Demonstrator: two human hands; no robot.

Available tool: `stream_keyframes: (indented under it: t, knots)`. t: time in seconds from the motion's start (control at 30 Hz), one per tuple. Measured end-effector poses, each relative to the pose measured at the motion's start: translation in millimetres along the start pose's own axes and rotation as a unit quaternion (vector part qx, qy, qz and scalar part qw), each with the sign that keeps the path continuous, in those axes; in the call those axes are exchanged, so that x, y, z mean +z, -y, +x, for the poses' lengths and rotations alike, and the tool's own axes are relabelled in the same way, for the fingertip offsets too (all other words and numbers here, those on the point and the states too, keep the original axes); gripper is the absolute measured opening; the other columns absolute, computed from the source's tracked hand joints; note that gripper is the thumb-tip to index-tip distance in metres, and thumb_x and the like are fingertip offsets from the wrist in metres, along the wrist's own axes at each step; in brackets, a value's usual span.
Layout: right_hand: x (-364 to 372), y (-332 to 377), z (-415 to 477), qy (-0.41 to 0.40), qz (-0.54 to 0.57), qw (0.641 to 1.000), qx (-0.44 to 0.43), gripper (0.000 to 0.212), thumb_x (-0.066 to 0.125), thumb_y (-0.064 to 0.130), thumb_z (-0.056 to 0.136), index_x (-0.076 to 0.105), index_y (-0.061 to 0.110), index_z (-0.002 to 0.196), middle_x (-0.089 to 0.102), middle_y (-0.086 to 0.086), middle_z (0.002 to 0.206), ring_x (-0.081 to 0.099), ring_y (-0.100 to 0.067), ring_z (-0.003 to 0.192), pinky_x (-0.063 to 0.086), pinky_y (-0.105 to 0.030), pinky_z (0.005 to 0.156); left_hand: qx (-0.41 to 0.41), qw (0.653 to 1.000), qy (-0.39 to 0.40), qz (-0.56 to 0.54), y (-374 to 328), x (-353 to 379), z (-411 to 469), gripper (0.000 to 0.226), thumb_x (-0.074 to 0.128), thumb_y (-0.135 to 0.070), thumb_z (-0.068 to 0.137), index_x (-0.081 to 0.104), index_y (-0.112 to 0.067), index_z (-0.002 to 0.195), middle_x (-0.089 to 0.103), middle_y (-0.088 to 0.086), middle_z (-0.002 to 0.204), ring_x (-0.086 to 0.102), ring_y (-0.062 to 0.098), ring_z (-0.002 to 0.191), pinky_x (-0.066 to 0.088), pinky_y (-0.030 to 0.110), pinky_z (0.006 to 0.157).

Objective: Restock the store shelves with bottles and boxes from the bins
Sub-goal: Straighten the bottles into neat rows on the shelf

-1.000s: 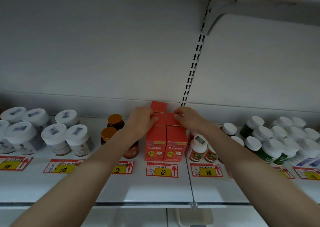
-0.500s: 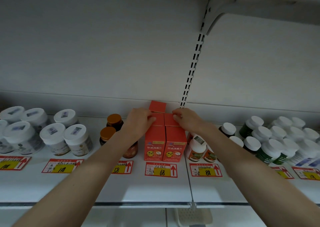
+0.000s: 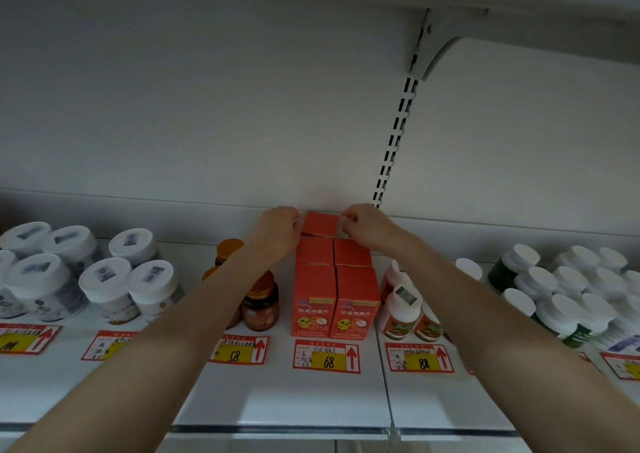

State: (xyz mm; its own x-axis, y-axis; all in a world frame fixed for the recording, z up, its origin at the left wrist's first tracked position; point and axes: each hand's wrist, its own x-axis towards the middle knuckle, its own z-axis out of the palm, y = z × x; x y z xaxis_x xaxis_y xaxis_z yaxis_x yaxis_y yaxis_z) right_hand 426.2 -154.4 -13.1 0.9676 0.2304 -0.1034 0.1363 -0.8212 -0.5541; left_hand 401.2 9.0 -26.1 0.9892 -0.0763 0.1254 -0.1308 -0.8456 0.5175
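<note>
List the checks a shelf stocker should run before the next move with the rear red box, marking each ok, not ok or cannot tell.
1. Left hand at rear red box's side: ok.
2. Right hand at its other side: ok.
3. Grip on that box firm: cannot tell.
4. Front red boxes upright, labels forward: ok.
5. Left forearm clear of brown jars: cannot tell.
</note>
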Motion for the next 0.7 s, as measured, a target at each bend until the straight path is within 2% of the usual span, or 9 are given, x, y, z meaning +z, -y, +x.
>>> stream_keyframes:
  t: [0.07, 0.13, 0.17, 0.33, 0.53, 0.7]
  knots:
    - [4.4, 2.4, 2.5, 0.015, -0.011, 1.000, 0.000, 0.027, 0.039, 0.014, 0.095, 0.061, -0.002, 0.102, 0.061, -0.013, 0.100, 0.055, -0.023, 0.087, 0.041, -0.029, 0.067, 0.001, 1.000, 0.029, -0.001, 0.8, 3.8, 3.0, 0.030, 0.039, -0.013, 0.098, 0.061, 0.006, 0.104, 0.061, 0.018, 0.108, 0.057, 0.029, 0.098, 0.038, 0.028, 0.077]
    - [7.6, 3.5, 3.4, 0.014, -0.011, 1.000, 0.000, 0.029, 0.039, 0.016, 0.096, 0.059, -0.002, 0.108, 0.059, -0.015, 0.110, 0.056, -0.027, 0.099, 0.043, -0.033, 0.081, 0.005, 0.999, 0.036, -0.002, 1.3, 6.5, 2.9, 0.027, 0.040, -0.012, 0.097, 0.061, 0.004, 0.097, 0.061, 0.016, 0.102, 0.056, 0.024, 0.090, 0.036, 0.026, 0.071]
    - [9.2, 3.5, 3.9, 0.012, -0.009, 1.000, -0.002, 0.028, 0.039, 0.016, 0.096, 0.059, -0.001, 0.108, 0.059, -0.016, 0.112, 0.055, -0.028, 0.102, 0.042, -0.034, 0.083, 0.007, 0.999, 0.035, -0.005, 1.9, 7.7, 2.6, 0.025, 0.041, -0.013, 0.096, 0.060, 0.004, 0.096, 0.062, 0.014, 0.101, 0.055, 0.021, 0.087, 0.035, 0.025, 0.070]
    - [12.3, 2.4, 4.6, 0.009, 0.011, 1.000, -0.019, 0.027, 0.039, 0.012, 0.095, 0.060, 0.000, 0.107, 0.059, -0.016, 0.112, 0.054, -0.026, 0.098, 0.040, -0.032, 0.080, 0.049, 0.999, 0.016, 0.015, 1.6, 7.6, -2.2, 0.027, 0.046, -0.012, 0.095, 0.061, 0.002, 0.111, 0.062, 0.014, 0.112, 0.055, 0.025, 0.101, 0.033, 0.021, 0.077]
    - [13.2, 4.6, 5.9, 0.021, 0.000, 1.000, -0.020, 0.026, 0.037, 0.011, 0.095, 0.059, 0.000, 0.104, 0.059, -0.016, 0.111, 0.055, -0.025, 0.095, 0.040, -0.031, 0.076, 0.055, 0.998, 0.011, 0.013, 1.7, 6.1, -2.1, 0.026, 0.049, -0.014, 0.094, 0.065, 0.001, 0.109, 0.064, 0.015, 0.111, 0.057, 0.026, 0.102, 0.034, 0.023, 0.081]
    - [12.0, 6.6, 1.0, 0.018, -0.005, 0.999, -0.042, 0.034, 0.036, 0.007, 0.095, 0.052, 0.009, 0.126, 0.054, -0.011, 0.127, 0.051, -0.027, 0.116, 0.038, -0.031, 0.092, 0.062, 0.998, 0.006, 0.016, 0.9, 6.8, -2.7, 0.027, 0.049, -0.016, 0.094, 0.066, -0.006, 0.112, 0.066, 0.011, 0.111, 0.058, 0.023, 0.103, 0.033, 0.020, 0.080]
